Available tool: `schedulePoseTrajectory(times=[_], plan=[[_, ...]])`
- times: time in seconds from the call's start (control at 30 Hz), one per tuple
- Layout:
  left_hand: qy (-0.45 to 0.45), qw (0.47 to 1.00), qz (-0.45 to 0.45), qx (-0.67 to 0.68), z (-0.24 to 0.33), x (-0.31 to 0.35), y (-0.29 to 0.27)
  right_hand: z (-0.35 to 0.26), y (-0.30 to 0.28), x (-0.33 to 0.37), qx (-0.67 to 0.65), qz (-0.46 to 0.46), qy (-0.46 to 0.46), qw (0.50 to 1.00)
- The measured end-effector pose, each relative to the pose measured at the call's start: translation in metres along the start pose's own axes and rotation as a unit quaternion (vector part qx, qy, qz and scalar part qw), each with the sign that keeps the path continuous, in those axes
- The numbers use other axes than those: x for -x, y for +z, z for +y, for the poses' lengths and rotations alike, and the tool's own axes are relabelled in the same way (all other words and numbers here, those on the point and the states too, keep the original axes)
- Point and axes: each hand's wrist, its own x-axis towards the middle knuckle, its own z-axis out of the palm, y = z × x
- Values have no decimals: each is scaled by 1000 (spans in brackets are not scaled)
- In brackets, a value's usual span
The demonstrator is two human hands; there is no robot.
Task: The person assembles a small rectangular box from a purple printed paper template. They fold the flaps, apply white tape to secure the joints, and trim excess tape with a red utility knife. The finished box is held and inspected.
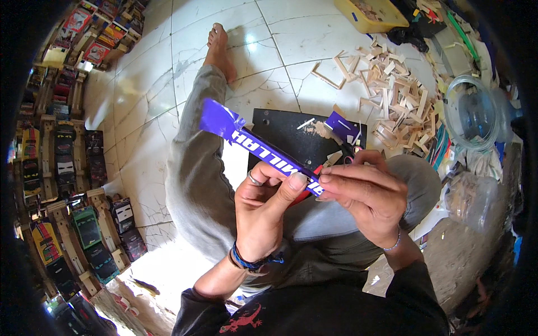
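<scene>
The left hand (pixel 260 210) and the right hand (pixel 364 193) jointly hold a long, narrow strip of purple glossy wrapper with white lettering (pixel 252 143), positioned above the person's grey-trousered lap. The left-hand fingers are clenched on the strip, with the thumb (pixel 291 187) pressed against its lower end. The right-hand fingers (pixel 347 179) are grasping the same end from the opposite side, so both hands meet at that point. The strip extends diagonally up and to the left, ending in a wider torn flap over the left knee. A red-handled tool shows partly beneath the hands; its type cannot be determined.

A flat black rectangular board (pixel 286 134) lies on the white tiled floor (pixel 269 45) just beyond the hands and carries a second, smaller purple wrapper piece (pixel 341 124). A heap of short pale wooden sticks (pixel 392 95) lies on the floor to the right of the board. A clear plastic round container (pixel 473 112) stands beside the heap. A yellow plastic tray (pixel 370 14) sits farther away
</scene>
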Motion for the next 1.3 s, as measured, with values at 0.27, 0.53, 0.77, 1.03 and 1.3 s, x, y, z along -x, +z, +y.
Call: schedulePoseTrajectory(times=[0.27, 0.53, 0.77, 1.03, 1.3], plan=[[10, 998, -69, -11, -3, 2, -11, -1, 1, -3, -84, -27, 30, 996], [17, 996, -85, -16, -6, 4, -6, -1, -2, 3, -34, 52, -23, 998], [10, 997, -68, 34, -10, 4, -6, -1, -1, 5, -18, 34, -65, 997], [29, 999, -13, 21, -10, 6, -3, -4, -1, -3, 42, 0, -32, 999], [-31, 997, 69, 36, -5, 2, 4, 1, 8, -5, 14, 23, -9, 1000]])
